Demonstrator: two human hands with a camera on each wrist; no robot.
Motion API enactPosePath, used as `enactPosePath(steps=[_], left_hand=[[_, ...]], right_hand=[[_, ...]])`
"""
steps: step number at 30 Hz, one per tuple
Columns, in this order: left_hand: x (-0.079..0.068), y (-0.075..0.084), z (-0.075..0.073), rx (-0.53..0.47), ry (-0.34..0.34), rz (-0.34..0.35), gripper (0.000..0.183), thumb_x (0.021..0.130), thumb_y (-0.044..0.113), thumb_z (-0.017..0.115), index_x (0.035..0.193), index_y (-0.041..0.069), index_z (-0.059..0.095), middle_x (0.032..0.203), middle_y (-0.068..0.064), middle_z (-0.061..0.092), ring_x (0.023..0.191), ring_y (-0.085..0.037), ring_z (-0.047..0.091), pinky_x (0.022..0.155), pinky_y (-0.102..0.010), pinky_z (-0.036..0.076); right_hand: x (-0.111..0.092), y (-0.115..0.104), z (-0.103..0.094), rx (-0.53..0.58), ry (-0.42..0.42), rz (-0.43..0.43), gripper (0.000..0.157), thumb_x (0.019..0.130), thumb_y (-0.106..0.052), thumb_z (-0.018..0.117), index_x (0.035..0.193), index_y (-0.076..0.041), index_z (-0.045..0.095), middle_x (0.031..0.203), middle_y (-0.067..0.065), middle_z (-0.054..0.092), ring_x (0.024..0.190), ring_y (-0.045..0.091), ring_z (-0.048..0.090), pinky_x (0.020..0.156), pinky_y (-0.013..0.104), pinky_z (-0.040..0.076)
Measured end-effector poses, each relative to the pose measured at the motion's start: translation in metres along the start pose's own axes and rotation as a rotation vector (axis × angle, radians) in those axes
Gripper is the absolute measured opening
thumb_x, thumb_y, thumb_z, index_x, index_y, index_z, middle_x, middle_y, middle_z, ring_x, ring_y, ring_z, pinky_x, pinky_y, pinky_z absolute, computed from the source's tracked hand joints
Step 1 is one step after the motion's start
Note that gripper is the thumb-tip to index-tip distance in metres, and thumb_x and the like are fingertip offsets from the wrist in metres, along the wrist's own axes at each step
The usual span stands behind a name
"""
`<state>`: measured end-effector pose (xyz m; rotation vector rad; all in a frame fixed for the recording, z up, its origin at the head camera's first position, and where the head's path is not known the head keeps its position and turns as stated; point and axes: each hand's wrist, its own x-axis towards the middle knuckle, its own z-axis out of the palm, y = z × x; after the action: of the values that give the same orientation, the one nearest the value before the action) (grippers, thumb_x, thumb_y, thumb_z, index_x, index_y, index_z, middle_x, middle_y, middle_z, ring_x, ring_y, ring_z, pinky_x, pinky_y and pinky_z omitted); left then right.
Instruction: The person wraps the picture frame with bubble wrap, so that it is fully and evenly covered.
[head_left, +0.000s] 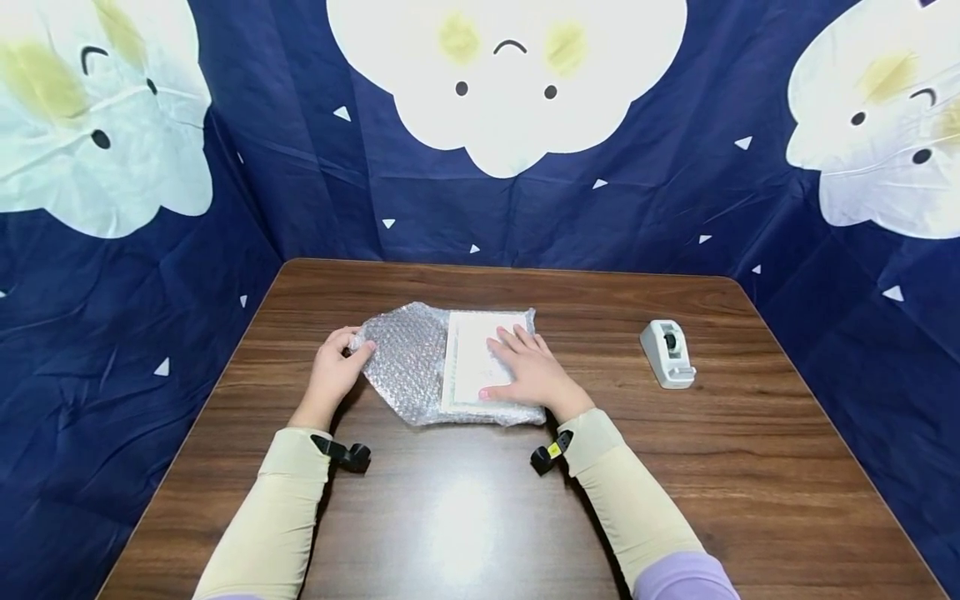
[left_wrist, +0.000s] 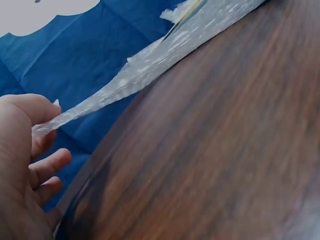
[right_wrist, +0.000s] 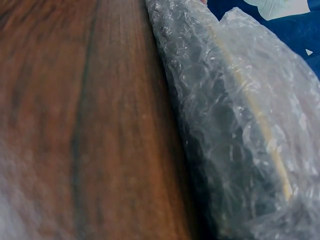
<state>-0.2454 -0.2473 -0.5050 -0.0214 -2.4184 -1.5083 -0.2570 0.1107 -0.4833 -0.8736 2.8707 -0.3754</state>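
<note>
A flat white rectangular item (head_left: 467,362) with a patterned border lies on a sheet of bubble wrap (head_left: 408,358). The wrap sticks out past it on the left as a pointed flap. My left hand (head_left: 335,367) pinches the flap's tip between thumb and index finger. In the left wrist view, the bubble wrap (left_wrist: 135,72) is pulled taut and raised off the table at that end. With fingers spread, my right hand (head_left: 528,371) rests on the white item's right part and hides some of it. In the right wrist view, bubble wrap (right_wrist: 210,120) covers the item's side, and a yellowish edge (right_wrist: 257,112) shows through.
A white tape dispenser (head_left: 667,354) stands on the right of the brown wooden table (head_left: 600,300). Dark blue cloth (head_left: 300,167) with white cloud shapes hangs behind the table and along both sides.
</note>
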Motion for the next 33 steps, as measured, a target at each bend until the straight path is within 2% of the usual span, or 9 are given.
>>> enactPosePath(steps=[3, 7, 9, 12, 18, 25, 27, 29, 33], left_hand=[[0.001, 0.004, 0.004, -0.045, 0.012, 0.010, 0.020, 0.096, 0.009, 0.065, 0.093, -0.011, 0.065, 0.126, -0.027, 0.064, 0.119, -0.030, 0.058, 0.105, -0.033, 0.040], [0.001, 0.012, 0.009, -0.078, 0.018, 0.021, 0.021, 0.099, 0.007, 0.061, 0.108, -0.012, 0.066, 0.125, -0.026, 0.066, 0.103, -0.005, 0.060, 0.087, -0.014, 0.043], [0.003, 0.019, 0.012, -0.103, 0.020, 0.043, 0.021, 0.099, 0.004, 0.059, 0.109, -0.014, 0.065, 0.125, -0.028, 0.066, 0.098, 0.002, 0.059, 0.081, -0.010, 0.044], [0.005, 0.031, 0.016, -0.123, 0.012, 0.071, 0.020, 0.098, 0.001, 0.057, 0.108, -0.016, 0.064, 0.126, -0.030, 0.064, 0.094, 0.006, 0.058, 0.077, -0.009, 0.045], [0.010, 0.059, 0.024, -0.087, -0.031, 0.086, 0.014, 0.099, 0.007, 0.061, 0.095, -0.007, 0.062, 0.118, -0.024, 0.068, 0.084, -0.001, 0.057, 0.070, -0.013, 0.045], [0.013, 0.084, 0.035, -0.073, -0.121, 0.113, 0.015, 0.100, 0.009, 0.059, 0.107, -0.002, 0.067, 0.127, -0.018, 0.067, 0.104, -0.023, 0.062, 0.077, -0.021, 0.049], [0.014, 0.090, 0.038, -0.051, -0.138, 0.115, 0.013, 0.100, 0.011, 0.058, 0.102, 0.000, 0.065, 0.132, -0.017, 0.065, 0.102, -0.025, 0.062, 0.073, -0.024, 0.049], [0.015, 0.095, 0.041, -0.024, -0.148, 0.122, 0.012, 0.100, 0.013, 0.058, 0.098, 0.003, 0.064, 0.134, -0.016, 0.064, 0.088, -0.027, 0.061, 0.067, -0.028, 0.048], [0.017, 0.103, 0.048, 0.018, -0.164, 0.149, 0.012, 0.099, 0.014, 0.059, 0.094, 0.004, 0.062, 0.132, -0.015, 0.065, 0.077, -0.023, 0.058, 0.066, -0.031, 0.048]], right_hand=[[0.000, 0.000, 0.000, 0.000, 0.000, 0.001, 0.102, 0.083, -0.081, 0.055, 0.162, -0.023, 0.026, 0.169, 0.004, 0.016, 0.156, 0.031, 0.003, 0.122, 0.059, 0.006], [-0.001, 0.000, 0.001, 0.004, -0.008, 0.003, 0.102, 0.083, -0.081, 0.054, 0.162, -0.024, 0.026, 0.169, 0.002, 0.015, 0.156, 0.030, 0.002, 0.123, 0.058, 0.006], [-0.001, 0.001, 0.001, 0.002, -0.008, 0.005, 0.102, 0.083, -0.082, 0.054, 0.162, -0.024, 0.026, 0.169, 0.001, 0.015, 0.156, 0.029, 0.003, 0.123, 0.058, 0.006], [-0.001, 0.001, 0.001, 0.011, 0.001, 0.001, 0.101, 0.083, -0.081, 0.055, 0.162, -0.023, 0.027, 0.169, 0.002, 0.016, 0.156, 0.030, 0.004, 0.122, 0.058, 0.007], [0.000, 0.001, 0.002, 0.005, 0.011, -0.008, 0.101, 0.083, -0.080, 0.055, 0.162, -0.022, 0.028, 0.169, 0.004, 0.018, 0.156, 0.032, 0.005, 0.122, 0.059, 0.007], [0.000, 0.001, 0.002, 0.009, 0.019, -0.011, 0.101, 0.083, -0.080, 0.057, 0.161, -0.022, 0.029, 0.169, 0.005, 0.018, 0.156, 0.033, 0.006, 0.122, 0.060, 0.008], [0.000, 0.001, 0.002, 0.006, 0.018, -0.010, 0.101, 0.083, -0.080, 0.056, 0.161, -0.022, 0.029, 0.169, 0.005, 0.018, 0.156, 0.033, 0.006, 0.122, 0.060, 0.008], [0.000, 0.001, 0.002, 0.003, 0.019, -0.010, 0.101, 0.083, -0.080, 0.056, 0.161, -0.022, 0.029, 0.169, 0.005, 0.018, 0.156, 0.033, 0.006, 0.122, 0.060, 0.008], [0.000, 0.001, 0.001, 0.005, 0.022, -0.013, 0.101, 0.083, -0.079, 0.057, 0.161, -0.022, 0.030, 0.169, 0.005, 0.019, 0.156, 0.033, 0.007, 0.122, 0.059, 0.008]])
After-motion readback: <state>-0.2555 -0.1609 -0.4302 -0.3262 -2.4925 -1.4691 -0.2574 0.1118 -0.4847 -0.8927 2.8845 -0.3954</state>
